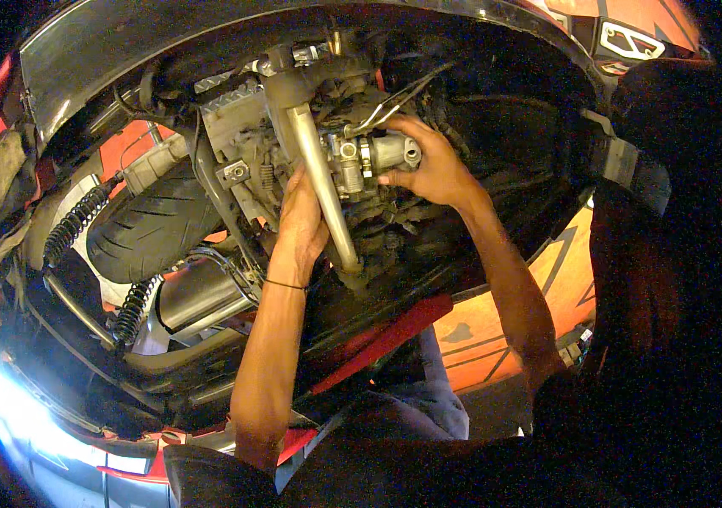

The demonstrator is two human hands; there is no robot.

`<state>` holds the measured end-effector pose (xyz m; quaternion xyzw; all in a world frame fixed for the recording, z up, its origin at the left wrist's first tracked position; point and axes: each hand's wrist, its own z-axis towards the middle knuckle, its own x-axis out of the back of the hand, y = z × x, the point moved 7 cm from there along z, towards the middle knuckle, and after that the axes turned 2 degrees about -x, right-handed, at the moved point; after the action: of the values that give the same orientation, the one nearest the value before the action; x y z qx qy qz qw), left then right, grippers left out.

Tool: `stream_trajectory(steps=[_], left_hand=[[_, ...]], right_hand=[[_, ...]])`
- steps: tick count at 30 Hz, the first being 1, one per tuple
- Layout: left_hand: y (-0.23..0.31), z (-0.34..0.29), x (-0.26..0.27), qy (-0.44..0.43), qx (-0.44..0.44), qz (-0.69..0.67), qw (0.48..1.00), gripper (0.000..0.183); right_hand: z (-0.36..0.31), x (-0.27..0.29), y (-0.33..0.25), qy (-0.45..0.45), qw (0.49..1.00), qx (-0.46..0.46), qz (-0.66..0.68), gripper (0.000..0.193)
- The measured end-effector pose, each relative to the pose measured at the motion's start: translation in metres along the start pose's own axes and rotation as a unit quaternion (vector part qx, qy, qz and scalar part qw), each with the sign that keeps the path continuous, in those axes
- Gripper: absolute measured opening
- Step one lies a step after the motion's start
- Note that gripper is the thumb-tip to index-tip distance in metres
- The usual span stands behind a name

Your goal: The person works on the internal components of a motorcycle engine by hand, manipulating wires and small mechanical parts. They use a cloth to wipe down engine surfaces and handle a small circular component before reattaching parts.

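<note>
While the right hand (441, 169) closes about the cylindrical end of a grey metal carburetor (382, 154), its thumb lies below and its fingers above, pinching that end between them. Carburetor: one, set near the middle of the open engine bay, with a bright clamp band (367, 157) around its body. Left hand (301, 212): reaching in from the near edge of the bay, beside a pale metal tube (318, 186); fingertips hidden behind the tube, so whether they pinch anything I cannot tell. Wristband (284, 284): one, thin and dark, on the left wrist.

Metal tube: slanting across the bay between the left hand and the carburetor. Slender rods (386, 114): bright metal, just above the carburetor, angled toward the bay's far right corner; tool or fitting, I cannot tell. Finned engine casing (238, 123): grey, left of the tube, toward the far edge.

Rear tyre (153, 224): one, black and grooved, at the bay's left end. Coil springs (77, 224): two, black, one on either side of the tyre. Muffler (204, 296): dark and cylindrical, near the bay's near left corner. Scooter bodywork (115, 63): dark, curving around the bay. Trim strip (386, 343): red, along the near edge. Patterned surface (577, 284): orange with dark lines, beyond the near right corner.
</note>
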<state>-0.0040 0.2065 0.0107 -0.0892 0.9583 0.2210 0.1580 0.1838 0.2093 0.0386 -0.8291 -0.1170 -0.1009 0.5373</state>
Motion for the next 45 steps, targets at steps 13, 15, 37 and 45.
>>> stream_trajectory(steps=[13, 15, 37, 45], left_hand=[[0.036, -0.025, -0.008, 0.015, -0.121, 0.428, 0.895, 0.077], [0.047, -0.028, -0.016, 0.071, -0.151, 0.491, 0.855, 0.065], [0.076, -0.026, -0.021, -0.036, -0.315, 0.702, 0.638, 0.06], [0.072, -0.028, -0.021, -0.024, -0.323, 0.698, 0.638, 0.049]], right_hand=[[0.002, -0.009, 0.004, -0.032, 0.996, 0.051, -0.072, 0.049], [0.003, -0.008, 0.001, -0.03, 0.996, 0.053, -0.067, 0.049], [0.012, -0.002, -0.005, -0.089, 0.993, 0.04, -0.072, 0.049], [0.014, -0.006, -0.001, -0.1, 0.992, 0.035, -0.07, 0.048]])
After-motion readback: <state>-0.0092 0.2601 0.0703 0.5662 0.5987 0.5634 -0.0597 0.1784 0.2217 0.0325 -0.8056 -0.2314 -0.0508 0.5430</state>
